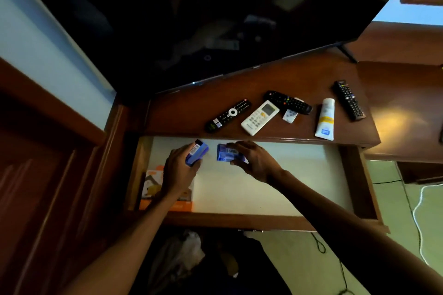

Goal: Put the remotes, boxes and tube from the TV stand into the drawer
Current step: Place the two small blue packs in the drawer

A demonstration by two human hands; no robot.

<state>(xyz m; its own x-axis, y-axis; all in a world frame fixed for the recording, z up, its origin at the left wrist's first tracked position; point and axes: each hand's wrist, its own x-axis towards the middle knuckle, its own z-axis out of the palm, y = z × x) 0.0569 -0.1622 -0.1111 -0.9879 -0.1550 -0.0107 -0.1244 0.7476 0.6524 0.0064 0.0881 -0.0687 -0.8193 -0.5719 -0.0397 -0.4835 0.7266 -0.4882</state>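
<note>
Left hand [178, 170] and right hand [254, 159] each grip a blue box [197, 153], [227, 152] over the open drawer [263, 189]. Fingers clenched around both, held low, apparently for placement. Remotes and tube [325, 118] remain on tabletop [299, 79].

left hand [178, 170] fingers curled in a grip, right hand [254, 163] likewise, both forearms extended

Orange box [153, 184] at drawer [354, 175] left end, partly covered by left hand [178, 170] and forearm; its print is blurred. Small white remote [290, 115] on the counter [299, 84] above the drawer half hidden under a black remote [287, 102]. Blue boxes' [229, 153] labels unreadable. TV [191, 19] cut off by top edge.
</note>
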